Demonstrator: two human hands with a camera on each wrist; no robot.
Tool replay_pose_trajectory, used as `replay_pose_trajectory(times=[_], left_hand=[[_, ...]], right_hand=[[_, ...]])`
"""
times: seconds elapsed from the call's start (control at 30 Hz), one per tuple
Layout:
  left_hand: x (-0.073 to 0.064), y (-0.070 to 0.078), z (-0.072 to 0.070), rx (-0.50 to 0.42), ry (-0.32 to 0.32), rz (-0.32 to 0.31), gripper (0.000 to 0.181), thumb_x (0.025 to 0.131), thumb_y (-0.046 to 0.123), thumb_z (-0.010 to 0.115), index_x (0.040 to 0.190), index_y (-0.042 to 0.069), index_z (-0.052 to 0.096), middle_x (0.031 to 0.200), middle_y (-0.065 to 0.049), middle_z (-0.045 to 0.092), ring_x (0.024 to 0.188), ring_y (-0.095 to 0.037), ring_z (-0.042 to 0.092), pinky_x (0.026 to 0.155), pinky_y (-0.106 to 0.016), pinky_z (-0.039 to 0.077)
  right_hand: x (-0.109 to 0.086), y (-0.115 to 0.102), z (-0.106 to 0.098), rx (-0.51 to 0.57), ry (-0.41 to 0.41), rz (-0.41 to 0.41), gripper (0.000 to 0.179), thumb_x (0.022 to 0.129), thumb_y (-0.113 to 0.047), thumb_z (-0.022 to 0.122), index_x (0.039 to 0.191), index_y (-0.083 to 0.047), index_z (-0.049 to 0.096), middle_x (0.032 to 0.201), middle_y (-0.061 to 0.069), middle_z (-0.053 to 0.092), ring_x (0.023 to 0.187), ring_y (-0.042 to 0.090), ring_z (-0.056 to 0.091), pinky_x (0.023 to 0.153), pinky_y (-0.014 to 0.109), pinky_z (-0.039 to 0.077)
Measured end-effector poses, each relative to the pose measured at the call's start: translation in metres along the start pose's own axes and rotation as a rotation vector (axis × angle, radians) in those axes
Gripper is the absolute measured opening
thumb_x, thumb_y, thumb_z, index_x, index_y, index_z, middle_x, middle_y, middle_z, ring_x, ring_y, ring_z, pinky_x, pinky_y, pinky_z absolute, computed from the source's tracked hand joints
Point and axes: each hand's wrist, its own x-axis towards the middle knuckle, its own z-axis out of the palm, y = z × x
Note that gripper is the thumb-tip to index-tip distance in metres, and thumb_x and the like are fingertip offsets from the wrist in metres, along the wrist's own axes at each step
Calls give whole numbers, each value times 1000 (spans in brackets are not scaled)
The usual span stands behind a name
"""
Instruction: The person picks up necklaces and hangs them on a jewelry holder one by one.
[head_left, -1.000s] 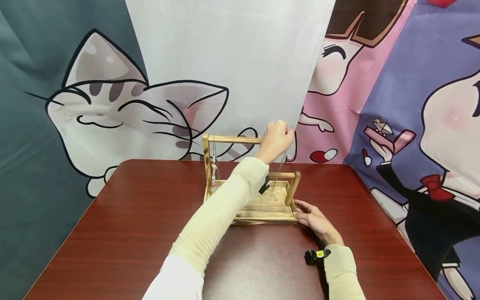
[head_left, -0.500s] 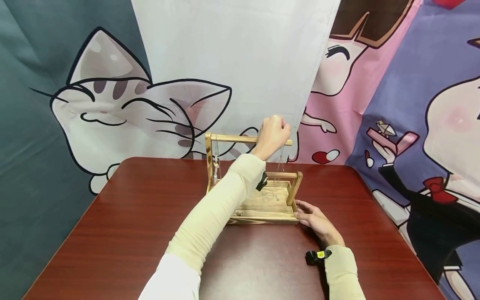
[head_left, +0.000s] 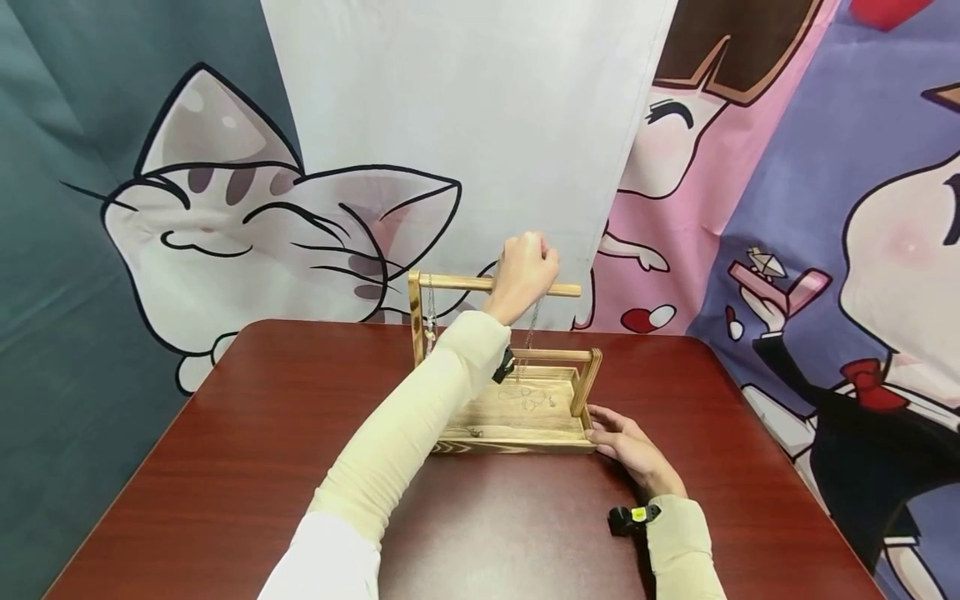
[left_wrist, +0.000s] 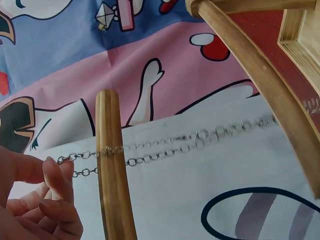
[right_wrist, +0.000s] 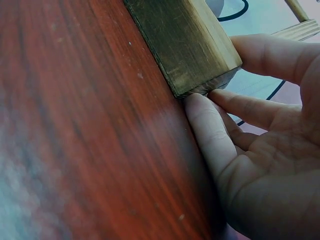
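My left hand (head_left: 521, 271) is at the upper bar of a wooden jewelry stand (head_left: 517, 446). Its fingers pinch a silver chain necklace (left_wrist: 200, 140), which hangs down in two strands. In the left wrist view the upper strand seems to cross in front of the bar (left_wrist: 111, 155), while the lower one passes behind it. My right hand (head_left: 633, 450) holds the tray's front right corner (right_wrist: 210, 55) between thumb and fingers. A second necklace (head_left: 431, 321) hangs at the bar's left end, partly hidden by my left sleeve.
A lower wooden bar (head_left: 555, 356) runs across the back of the tray. Small thin jewelry pieces (head_left: 528, 400) lie on the tray floor. The stand sits on a reddish-brown table (head_left: 300, 400) before a cartoon-printed cloth (head_left: 465, 83).
My left hand has moved left along the upper bar with the necklace, uncovering the bar's right end. My right hand stays at the tray corner.
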Motion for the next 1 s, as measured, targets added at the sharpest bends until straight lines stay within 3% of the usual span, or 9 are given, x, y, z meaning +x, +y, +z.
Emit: replay_pose_trajectory(times=[0.33, 0.6, 0.83, 1.0], left_hand=[[-2, -14, -19, 30, 8, -15, 25, 81, 14, 49, 59, 15, 38, 51, 2, 41, 46, -13, 38, 43, -25, 30], [-5, -21, -35, 69, 16, 6, 27, 81, 12, 48, 58, 15, 35, 49, 2, 33, 45, -12, 28, 41, -23, 23], [-8, -29, -53, 94, 22, -41, 19, 81, 15, 48, 62, 14, 45, 54, 1, 48, 47, -12, 41, 42, -24, 31], [-10, -34, -64, 110, 41, -40, 18, 79, 15, 50, 62, 14, 52, 59, 1, 56, 52, -13, 49, 46, -26, 38]], right_hand=[[-1, -2, 0, -9, 15, 0, 65, 86, -6, 57, 142, -1, 25, 140, 23, 32, 110, 18, 52, 83, 25, 47], [-3, -3, -1, -34, -8, -27, 67, 86, -7, 57, 142, 4, 21, 139, 27, 30, 107, 12, 53, 81, 23, 47], [-4, -5, 2, -21, -2, -3, 67, 86, -7, 58, 142, 0, 22, 142, 26, 28, 111, 16, 50, 83, 23, 46], [-4, -5, 2, -31, -5, 6, 66, 87, -7, 57, 143, -1, 22, 143, 25, 28, 114, 17, 48, 83, 23, 46]])
